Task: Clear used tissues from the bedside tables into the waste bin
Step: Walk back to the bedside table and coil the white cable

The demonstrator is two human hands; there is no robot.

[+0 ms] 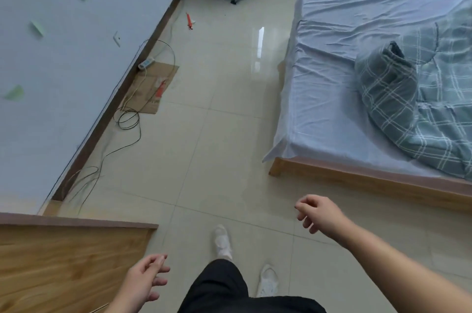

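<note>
floor (217, 133): tile underfoot, mid-stride, likely heading for bedside | bed (357, 57): on right, quilt (421, 113) bunched | right hand (316, 213): relaxed, empty, out for balance | left hand (145, 279): relaxed, empty, low | tissues, bin, bedside tables: not in view

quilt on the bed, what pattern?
Green-and-white plaid quilt, head view.

Black trousers (224, 287) and white shoes, seen from above

The trousers are loose, plain dark cloth. The left shoe (223, 242) and right shoe (268, 280) are low, soft white sneakers. Both forearms are bare down to the left hand (143, 284) and right hand (316, 213).
</note>
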